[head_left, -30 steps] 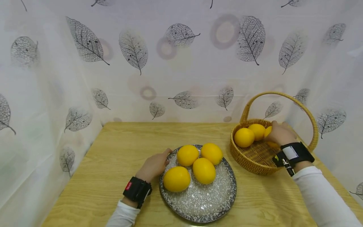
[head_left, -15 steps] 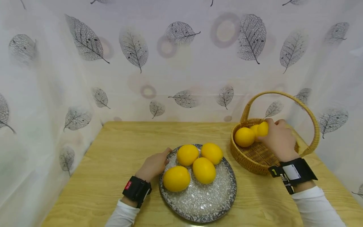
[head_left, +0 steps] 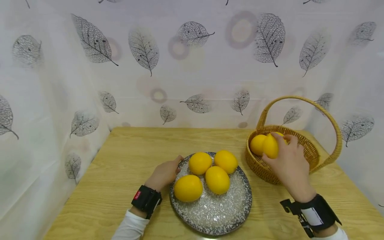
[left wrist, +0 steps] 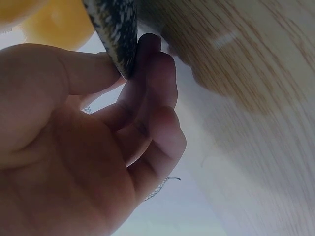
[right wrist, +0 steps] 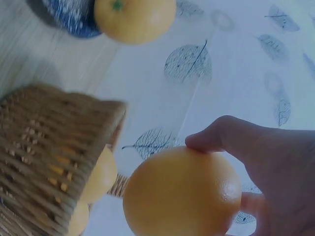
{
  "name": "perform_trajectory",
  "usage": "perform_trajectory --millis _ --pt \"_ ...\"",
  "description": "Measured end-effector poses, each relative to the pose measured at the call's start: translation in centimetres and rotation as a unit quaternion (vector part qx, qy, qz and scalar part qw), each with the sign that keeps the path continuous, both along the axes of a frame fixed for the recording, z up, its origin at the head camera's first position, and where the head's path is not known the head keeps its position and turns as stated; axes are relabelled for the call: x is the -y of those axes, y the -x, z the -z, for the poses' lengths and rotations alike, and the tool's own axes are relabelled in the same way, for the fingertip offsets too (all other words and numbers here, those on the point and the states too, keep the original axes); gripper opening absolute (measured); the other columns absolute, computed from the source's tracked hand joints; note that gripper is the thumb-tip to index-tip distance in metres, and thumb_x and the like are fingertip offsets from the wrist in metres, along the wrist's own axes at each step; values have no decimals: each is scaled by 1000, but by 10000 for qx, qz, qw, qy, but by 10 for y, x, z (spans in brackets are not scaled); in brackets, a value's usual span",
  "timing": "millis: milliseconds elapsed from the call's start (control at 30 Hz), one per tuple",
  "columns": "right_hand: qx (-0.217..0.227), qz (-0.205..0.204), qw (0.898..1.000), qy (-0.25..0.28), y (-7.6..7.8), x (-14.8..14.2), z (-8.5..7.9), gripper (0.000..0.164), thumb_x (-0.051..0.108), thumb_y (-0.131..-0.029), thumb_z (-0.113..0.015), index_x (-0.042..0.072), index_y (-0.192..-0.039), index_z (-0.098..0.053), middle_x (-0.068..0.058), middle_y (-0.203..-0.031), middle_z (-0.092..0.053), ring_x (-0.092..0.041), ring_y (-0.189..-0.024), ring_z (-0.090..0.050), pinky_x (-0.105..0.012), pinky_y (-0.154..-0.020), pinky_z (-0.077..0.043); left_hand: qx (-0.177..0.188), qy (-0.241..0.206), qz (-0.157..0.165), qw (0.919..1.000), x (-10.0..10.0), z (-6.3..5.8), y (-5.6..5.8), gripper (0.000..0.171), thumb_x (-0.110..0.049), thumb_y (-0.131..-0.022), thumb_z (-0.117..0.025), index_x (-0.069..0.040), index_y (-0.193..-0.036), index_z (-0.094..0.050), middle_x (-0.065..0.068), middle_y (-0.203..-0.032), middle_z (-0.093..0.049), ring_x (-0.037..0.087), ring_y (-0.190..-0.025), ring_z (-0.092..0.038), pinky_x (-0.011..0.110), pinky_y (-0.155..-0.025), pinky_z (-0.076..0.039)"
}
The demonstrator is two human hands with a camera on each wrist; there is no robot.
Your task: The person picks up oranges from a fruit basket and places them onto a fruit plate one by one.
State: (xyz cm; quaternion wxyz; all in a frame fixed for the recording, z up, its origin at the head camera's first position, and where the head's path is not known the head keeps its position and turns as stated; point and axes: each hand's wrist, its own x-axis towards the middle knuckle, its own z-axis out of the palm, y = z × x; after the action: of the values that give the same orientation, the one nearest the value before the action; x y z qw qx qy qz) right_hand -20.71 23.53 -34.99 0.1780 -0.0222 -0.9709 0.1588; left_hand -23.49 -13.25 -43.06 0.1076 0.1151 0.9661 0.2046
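Note:
My right hand (head_left: 291,166) grips a yellow-orange orange (head_left: 270,147) between thumb and fingers, in front of the wicker basket's (head_left: 311,149) left part. In the right wrist view the held orange (right wrist: 177,191) appears raised beside the basket wall. Two more oranges sit in the basket, one at its left (head_left: 256,144) and another mostly hidden behind the held one. On the left, my left hand (head_left: 163,175) pinches the rim of a speckled grey plate (head_left: 216,216), thumb above and fingers below. Several oranges (head_left: 217,180) lie on the plate's left and far parts.
The basket's tall arched handle (head_left: 327,115) rises over its right side. Beneath everything is a wooden table (head_left: 135,146). A leaf-patterned white sheet (head_left: 207,73) hangs behind and along both sides.
My right hand has lifted an orange from the basket's right part and brought it left and nearer to me. My left hand has stayed on the plate's rim.

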Motion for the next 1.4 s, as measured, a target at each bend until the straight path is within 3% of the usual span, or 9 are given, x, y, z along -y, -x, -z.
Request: perform_trajectory --millis 300,633,967,1400 --pt "186 -477 9987 -20 -24 23 4 74 33 -82 -80 14 -147 -50 -32 -136 -43 -54 -109 -51 -58 -59 -51 19 23 -33 10000 -1 1 0 39 -11 -104 -57 -16 -142 -51 1 -81 -63 17 -68 -52 31 -61 -39" --pt "542 -851 9948 155 -39 39 15 71 30 -82 -80 20 -145 -51 -27 -139 -44 -50 -113 -54 -54 -64 -52 39 47 -14 10000 -2 2 2 40 -10 -103 -57 -16 -142 -51 0 -80 -62 16 -68 -52 30 -60 -39" --pt "766 -1052 9913 177 -47 52 24 70 29 -80 -83 22 -144 -54 -24 -137 -47 -45 -107 -57 -39 -57 -48 55 27 -46 10000 -2 2 1 41 -8 -103 -56 -17 -142 -51 -1 -79 -61 16 -68 -51 30 -59 -37" --pt "1041 -1070 9885 260 -54 59 41 72 30 -79 -84 23 -145 -55 -21 -139 -48 -42 -114 -57 -37 -57 -49 69 60 -57 9999 -1 1 1 40 -9 -103 -56 -17 -142 -50 0 -81 -63 17 -70 -52 31 -61 -39"
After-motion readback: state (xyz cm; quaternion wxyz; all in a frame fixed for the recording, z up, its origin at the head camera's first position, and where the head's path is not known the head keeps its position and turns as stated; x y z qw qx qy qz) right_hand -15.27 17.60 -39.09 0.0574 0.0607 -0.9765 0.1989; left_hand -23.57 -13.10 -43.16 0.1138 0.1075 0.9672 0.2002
